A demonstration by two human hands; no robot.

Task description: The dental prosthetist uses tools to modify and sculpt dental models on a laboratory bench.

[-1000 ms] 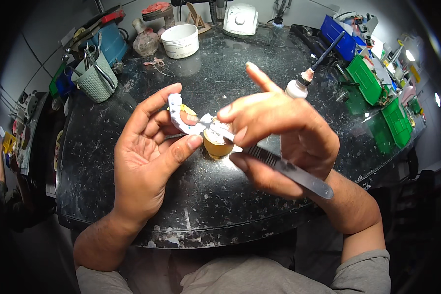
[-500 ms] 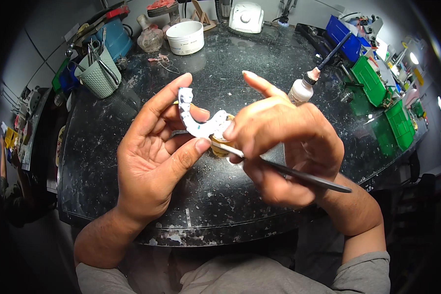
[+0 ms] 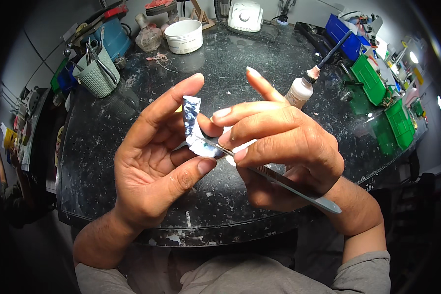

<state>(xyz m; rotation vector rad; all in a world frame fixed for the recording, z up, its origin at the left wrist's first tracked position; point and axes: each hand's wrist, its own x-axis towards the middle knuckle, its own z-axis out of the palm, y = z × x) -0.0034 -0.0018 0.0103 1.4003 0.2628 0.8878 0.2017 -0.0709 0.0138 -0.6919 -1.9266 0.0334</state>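
My left hand (image 3: 154,154) is closed on a white, curved dental cast (image 3: 191,118), holding it up above the worktable between thumb and fingers. Its surface looks glossy and blue-dark in patches under the bright light, and part of it is hidden by my fingers. In my right hand (image 3: 296,147) is a scalpel (image 3: 306,192) with a flat grey metal handle, its end pointing back toward my right wrist. The scalpel's tip meets the lower curve of the cast. My right fingertips press close to the cast too, while the little finger sticks up.
A black, speckled worktable (image 3: 220,63) spreads beneath. Right of my right hand stands a white bottle (image 3: 300,91) with a brush in it. Green bins (image 3: 370,81) line the right edge. A tool cup (image 3: 97,78) is at left; a white tub (image 3: 183,38) sits behind.
The cast has been tilted, so its underside or side now faces me instead of the teeth. My right fingers have shifted left over it, and the scalpel handle has turned steeper, showing its flat face.
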